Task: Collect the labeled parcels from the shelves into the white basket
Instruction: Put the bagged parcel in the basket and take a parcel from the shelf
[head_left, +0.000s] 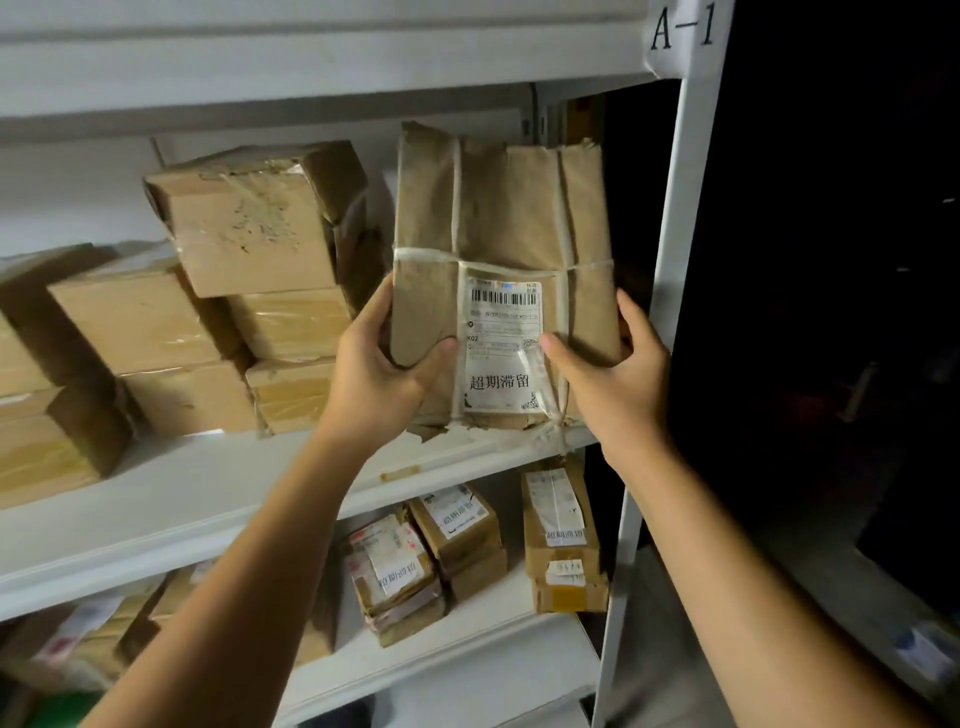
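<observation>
At middle shelf (182, 499), labeled parcel (509, 218) grasped by left hand (374, 374) and right hand (618, 384) fingers (558, 351); stacked boxes (249, 244) beside

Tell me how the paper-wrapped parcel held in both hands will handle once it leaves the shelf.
The parcel is tall, flat and standing on edge, so it would probably tip if released; the left hand and right hand grip its sides. Its wrinkled paper is torn at top and bottom, so it may rip further if dragged.
</observation>
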